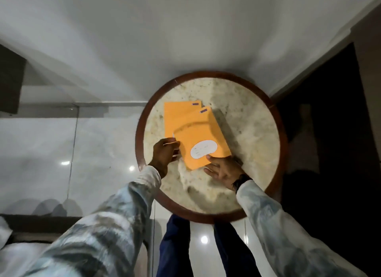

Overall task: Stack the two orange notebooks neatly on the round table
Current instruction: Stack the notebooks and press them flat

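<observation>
The upper notebook (198,132) looked thin, light and a bit floppy, with a smooth cover likely to slide easily on its twin, so edges and corners seemed the best places to hold and nudge. It was orange with a white oval label near its close end and a small dark tag at the far corner. It lay skewed on the lower notebook (175,116), same orange, same tag, whose far and left parts stuck out from under it. Not squared up yet.

Both sat left of centre on the round table (247,122), pale marble top with a dark wooden rim.

The left hand (165,153) was curled at the lower notebook's near-left corner, apparently pinching it; blur made the grip hard to confirm. The right hand (223,169) lay open, fingers spread, thumb pressing the upper notebook's near corner. Patterned pale sleeves covered both arms. Glossy floor lay beneath, a dark opening to the right.
</observation>
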Action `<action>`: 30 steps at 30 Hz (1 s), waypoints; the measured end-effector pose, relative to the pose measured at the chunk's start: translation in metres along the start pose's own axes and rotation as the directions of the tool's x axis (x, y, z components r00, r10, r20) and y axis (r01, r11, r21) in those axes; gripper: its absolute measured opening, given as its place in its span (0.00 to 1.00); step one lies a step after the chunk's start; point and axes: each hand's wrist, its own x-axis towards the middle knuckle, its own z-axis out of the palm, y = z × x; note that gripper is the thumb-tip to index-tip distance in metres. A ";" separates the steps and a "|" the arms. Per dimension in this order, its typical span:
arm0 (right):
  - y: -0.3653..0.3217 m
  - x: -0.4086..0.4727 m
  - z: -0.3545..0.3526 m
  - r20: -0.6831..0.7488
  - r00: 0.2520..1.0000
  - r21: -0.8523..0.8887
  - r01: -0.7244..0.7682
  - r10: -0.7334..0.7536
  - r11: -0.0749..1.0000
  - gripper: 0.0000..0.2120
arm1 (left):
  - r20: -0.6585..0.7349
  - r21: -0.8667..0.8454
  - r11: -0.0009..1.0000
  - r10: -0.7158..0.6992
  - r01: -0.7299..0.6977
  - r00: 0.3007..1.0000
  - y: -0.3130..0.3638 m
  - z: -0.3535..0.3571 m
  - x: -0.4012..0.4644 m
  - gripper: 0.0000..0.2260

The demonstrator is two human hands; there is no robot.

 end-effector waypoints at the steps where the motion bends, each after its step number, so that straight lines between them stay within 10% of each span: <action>1: -0.004 0.011 0.011 -0.007 1.000 -0.008 0.013 -0.013 1.000 0.17 | -0.004 -0.011 0.999 0.046 -0.046 0.999 0.008 -0.003 0.009 0.08; 12: -0.023 0.071 0.070 -0.285 0.938 -0.576 -0.002 -0.198 0.818 0.18 | -0.029 0.190 0.966 0.182 -0.173 0.983 0.049 -0.017 0.089 0.15; 18: -0.043 0.080 0.076 -0.302 0.552 -0.908 0.084 -0.778 0.411 0.13 | -0.031 0.568 0.788 0.307 -0.236 0.951 0.052 -0.017 0.096 0.18; 23: -0.066 0.103 0.081 -0.176 0.702 -0.957 0.041 -0.691 0.286 0.18 | 0.046 0.685 0.666 0.363 -0.294 0.931 0.046 -0.011 0.110 0.22; 30: -0.050 0.101 0.077 -0.198 0.714 -0.955 0.014 -0.671 0.296 0.15 | 0.035 0.750 0.587 0.424 -0.304 0.905 0.038 -0.004 0.109 0.13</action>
